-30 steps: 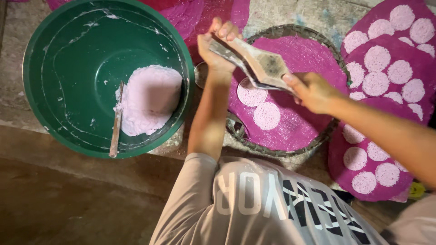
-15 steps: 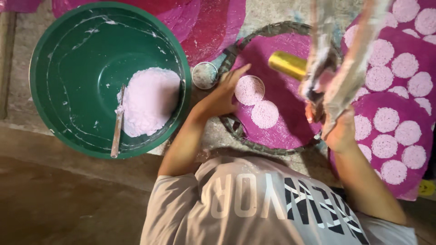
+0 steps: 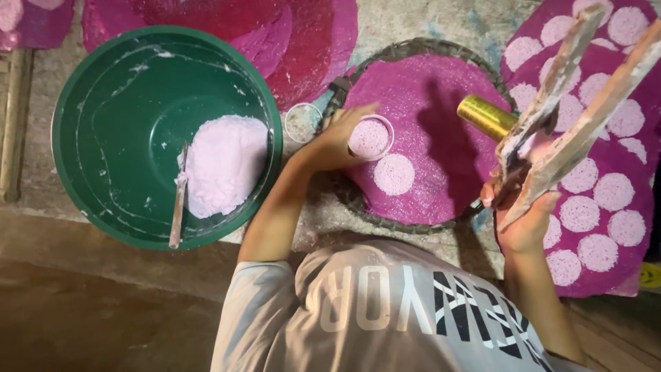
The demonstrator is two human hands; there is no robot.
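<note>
L hand (image 3: 335, 136) grips a small round ring mould (image 3: 372, 136), fingers curled on its near-left rim, pressing it flat onto the magenta sheet (image 3: 441, 131). Mould is filled w/ pale pink paste. Just below-right of it, touching the sheet, sits one finished pale disc (image 3: 394, 173). Just left of the hand, off the sheet, a second empty ring (image 3: 303, 121) lies on the concrete.

R hand (image 3: 525, 213) is clenched round the lower end of a pair of flat wooden paddles (image 3: 585, 89), smeared w/ paste, held up & tilted so they splay apart toward the top right. Just left of that grip, a gold cylinder (image 3: 487, 116) pokes out from behind the paddles; can't tell if the hand also holds it.

Sheet lies in a round woven tray (image 3: 413, 49). Right of the R hand, another magenta sheet (image 3: 606, 200) w/ many pale discs in rows. Far left of the L hand, a big green basin (image 3: 103, 138) holds a lump of pink paste (image 3: 224, 164) & a stick (image 3: 178, 200) leaning in it. Above the basin & tray, more magenta sheets (image 3: 275, 34) overlap. Person wears a grey printed T-shirt (image 3: 385, 310).
</note>
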